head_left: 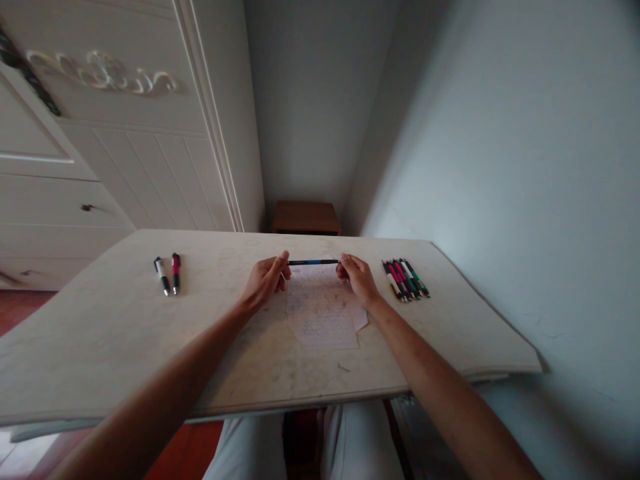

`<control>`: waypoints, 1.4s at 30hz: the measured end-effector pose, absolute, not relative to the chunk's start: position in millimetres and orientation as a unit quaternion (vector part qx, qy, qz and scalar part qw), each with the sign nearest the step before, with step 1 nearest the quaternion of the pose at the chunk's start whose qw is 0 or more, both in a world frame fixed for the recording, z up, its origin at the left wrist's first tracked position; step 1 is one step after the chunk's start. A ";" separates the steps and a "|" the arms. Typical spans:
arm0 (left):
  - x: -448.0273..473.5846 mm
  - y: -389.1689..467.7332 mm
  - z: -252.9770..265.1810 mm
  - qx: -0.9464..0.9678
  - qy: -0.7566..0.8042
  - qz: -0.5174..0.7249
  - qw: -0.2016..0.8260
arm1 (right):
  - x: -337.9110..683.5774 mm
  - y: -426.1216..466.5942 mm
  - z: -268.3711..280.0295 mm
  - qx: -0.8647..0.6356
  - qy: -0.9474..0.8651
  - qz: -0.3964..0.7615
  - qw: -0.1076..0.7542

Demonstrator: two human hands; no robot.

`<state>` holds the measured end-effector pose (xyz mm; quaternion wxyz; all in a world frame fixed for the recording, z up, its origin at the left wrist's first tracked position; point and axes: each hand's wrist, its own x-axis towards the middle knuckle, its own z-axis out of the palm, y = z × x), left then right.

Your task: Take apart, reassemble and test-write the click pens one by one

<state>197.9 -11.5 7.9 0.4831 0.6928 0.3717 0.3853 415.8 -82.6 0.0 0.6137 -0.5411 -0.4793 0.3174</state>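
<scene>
A slim dark pen with a blue middle (pixel 314 262) is stretched level between my two hands, above the far part of some paper. My left hand (pixel 267 279) pinches its left end, and my right hand (pixel 357 275) pinches the right end. Beneath it lie sheets of paper covered in handwriting (pixel 325 313), one overlapping another. To the right of my right hand several pens (pixel 405 280) lie side by side in white, pink, black and green. Off to the left, a white and black pen (pixel 162 275) lies beside a pink and black pen (pixel 176 272).
The pale table (pixel 225 373) has worn marks and stands against the wall (pixel 525 167) on the right. Behind it is a small brown wooden piece of furniture (pixel 307 217). A white cabinet (pixel 150 153) rises at the left. My legs (pixel 305 447) are under the near edge.
</scene>
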 end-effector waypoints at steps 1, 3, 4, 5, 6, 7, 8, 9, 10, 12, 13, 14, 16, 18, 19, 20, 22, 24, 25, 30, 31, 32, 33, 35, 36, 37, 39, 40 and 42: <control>197.7 -11.2 8.3 0.692 0.367 0.399 0.477 | 416.0 -82.5 -0.3 -0.544 -0.477 0.317 0.613; 198.0 -10.7 9.5 0.686 0.346 0.431 0.474 | 416.5 -82.0 -1.1 -0.546 -0.471 0.319 0.615; 198.5 -10.3 9.8 0.683 0.335 0.442 0.476 | 417.0 -81.7 -1.6 -0.547 -0.468 0.319 0.617; 199.1 -9.9 9.8 0.681 0.327 0.447 0.480 | 417.5 -81.4 -2.1 -0.548 -0.465 0.319 0.618; 199.7 -9.3 9.5 0.682 0.322 0.445 0.482 | 418.0 -81.1 -2.7 -0.548 -0.461 0.318 0.621; 200.3 -8.7 9.0 0.687 0.320 0.440 0.482 | 418.5 -80.7 -3.1 -0.548 -0.457 0.317 0.625; 200.7 -8.1 8.3 0.692 0.320 0.434 0.479 | 418.9 -80.4 -3.4 -0.547 -0.453 0.315 0.630; 200.8 -7.6 7.6 0.698 0.322 0.429 0.474 | 419.2 -80.2 -3.5 -0.546 -0.448 0.314 0.634; 200.8 -7.3 6.9 0.704 0.325 0.424 0.468 | 419.2 -80.2 -3.3 -0.544 -0.444 0.315 0.638; 200.3 -7.4 6.0 0.713 0.331 0.417 0.456 | 418.4 -80.4 -2.3 -0.543 -0.439 0.321 0.640; 199.8 -7.8 5.7 0.713 0.336 0.415 0.454 | 417.7 -80.7 -1.6 -0.543 -0.439 0.324 0.638; 199.3 -8.3 5.7 0.710 0.342 0.412 0.457 | 416.9 -81.1 -0.9 -0.544 -0.440 0.326 0.636; 198.1 -9.6 6.0 0.695 0.360 0.406 0.472 | 415.6 -81.7 0.2 -0.546 -0.442 0.326 0.632; 197.0 -10.6 6.9 0.682 0.376 0.403 0.481 | 415.3 -81.8 0.4 -0.547 -0.443 0.325 0.632; 196.5 -10.8 7.4 0.682 0.378 0.405 0.477 | 415.4 -81.7 0.1 -0.547 -0.442 0.325 0.632; 196.3 -10.8 7.8 0.684 0.376 0.411 0.470 | 415.8 -81.4 -0.3 -0.547 -0.440 0.325 0.633; 196.6 -9.9 8.0 0.688 0.358 0.432 0.460 | 416.8 -80.7 -1.5 -0.547 -0.440 0.324 0.634; 197.9 -8.1 6.8 0.688 0.333 0.447 0.465 | 417.7 -80.1 -2.4 -0.548 -0.442 0.320 0.634; 198.8 -7.1 5.8 0.690 0.323 0.446 0.470 | 418.0 -80.0 -2.6 -0.548 -0.444 0.318 0.634; 201.1 -6.9 5.0 0.720 0.335 0.414 0.444 | 417.1 -80.6 -1.2 -0.546 -0.439 0.316 0.639; 200.9 -8.2 6.2 0.725 0.345 0.411 0.433 | 416.7 -80.8 -0.9 -0.547 -0.440 0.319 0.637; 200.5 -9.8 7.6 0.728 0.355 0.407 0.423 | 416.4 -80.9 -0.8 -0.547 -0.441 0.321 0.635; 200.0 -11.3 9.1 0.730 0.367 0.402 0.415 | 416.2 -80.9 -1.0 -0.547 -0.442 0.325 0.633; 198.9 -13.9 11.4 0.728 0.391 0.391 0.406 | 416.4 -80.7 -1.9 -0.545 -0.446 0.327 0.630; 198.3 -14.6 12.0 0.724 0.402 0.387 0.406 | 416.8 -80.5 -2.5 -0.544 -0.448 0.326 0.630; 197.8 -14.9 12.3 0.718 0.409 0.386 0.410 | 417.2 -80.3 -3.0 -0.543 -0.450 0.324 0.631; 196.8 -14.4 12.0 0.708 0.405 0.390 0.428 | 418.0 -80.2 -3.6 -0.542 -0.453 0.320 0.632; 196.5 -13.7 11.5 0.706 0.396 0.393 0.437 | 418.2 -80.3 -3.5 -0.541 -0.452 0.319 0.633; 196.9 -11.9 10.3 0.704 0.372 0.407 0.448 | 418.3 -80.6 -2.9 -0.543 -0.448 0.320 0.634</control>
